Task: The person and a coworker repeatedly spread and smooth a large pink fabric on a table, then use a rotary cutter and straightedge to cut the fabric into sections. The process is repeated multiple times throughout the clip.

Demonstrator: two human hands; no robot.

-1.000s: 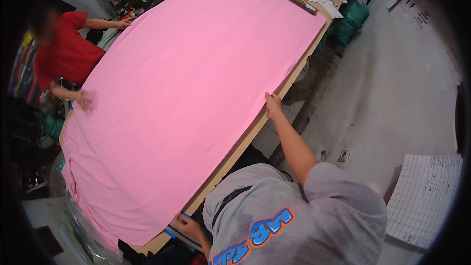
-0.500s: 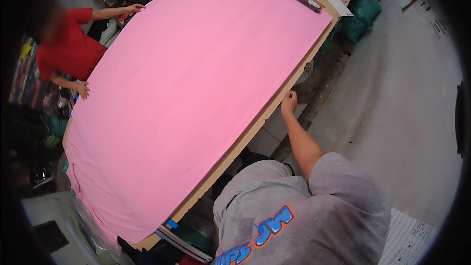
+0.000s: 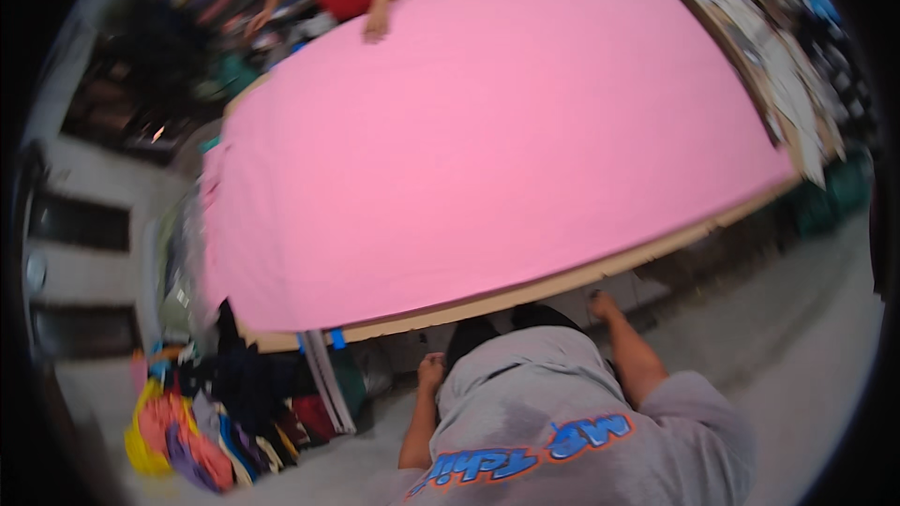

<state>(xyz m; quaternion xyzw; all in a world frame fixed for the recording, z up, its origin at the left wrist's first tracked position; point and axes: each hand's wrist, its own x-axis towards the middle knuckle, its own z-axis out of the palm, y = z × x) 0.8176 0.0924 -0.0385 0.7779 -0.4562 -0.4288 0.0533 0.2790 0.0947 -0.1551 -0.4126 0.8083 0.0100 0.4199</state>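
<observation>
A broad pink cloth (image 3: 497, 141) lies spread over a long table, smooth across the middle and bunched at the left end. My left hand (image 3: 431, 372) hangs just off the table's near edge, beside my grey shirt, its fingers curled and no object showing in them. Off the same edge, farther right, my right hand (image 3: 603, 305) is loosely closed, with nothing visible in it. Both hands are apart from the cloth. Across the table, a co-worker in red rests one hand (image 3: 376, 24) on the cloth's far edge.
The tan table edge (image 3: 525, 296) runs in front of me. Papers and a long dark bar (image 3: 727, 56) lie at the right end. Below the left end are a metal rail (image 3: 328, 384) and a heap of coloured clothes (image 3: 187, 440). Green sacks (image 3: 839, 192) stand at right.
My view has turned left, so the table now lies more level across it. My left hand has come into sight. My right hand stays closed off the edge; the co-worker appears farther right.
</observation>
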